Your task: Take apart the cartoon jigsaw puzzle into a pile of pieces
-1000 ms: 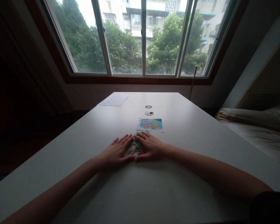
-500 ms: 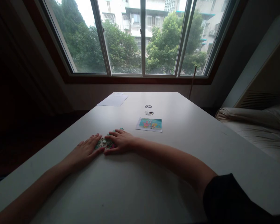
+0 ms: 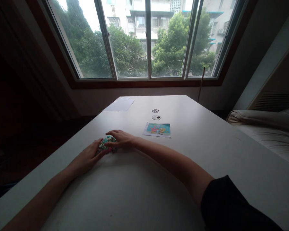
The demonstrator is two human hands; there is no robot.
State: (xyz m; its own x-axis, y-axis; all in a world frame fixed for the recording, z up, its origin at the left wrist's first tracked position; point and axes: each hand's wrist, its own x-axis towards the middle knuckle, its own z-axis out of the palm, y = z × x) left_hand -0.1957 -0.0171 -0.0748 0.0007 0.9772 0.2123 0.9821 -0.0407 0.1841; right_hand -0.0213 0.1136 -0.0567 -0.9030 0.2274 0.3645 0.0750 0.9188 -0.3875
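A small heap of colourful jigsaw puzzle pieces point(image 3: 108, 143) lies on the white table point(image 3: 135, 192), left of centre. My left hand point(image 3: 90, 154) lies against the near left side of the heap, its fingers stretched out and the thumb apart. On the heap's right side is my right hand point(image 3: 119, 139), fingers and thumb spread around the pieces. Both hands cover parts of the heap. Right of the heap and farther off, a picture card point(image 3: 157, 129) with cartoon figures on a blue-green ground lies flat.
White paper sheets point(image 3: 119, 104) rest at the table's far left edge. Two round inserts, a far one point(image 3: 155, 111) and a near one point(image 3: 156, 117), sit in the tabletop. A pale padded seat point(image 3: 269, 128) stands at the right, and a window point(image 3: 149, 41) is behind the table.
The puzzle pieces are gathered into a tighter heap. My right hand has shifted left and lifted somewhat, its fingers curving over the heap. The view has tilted slightly.
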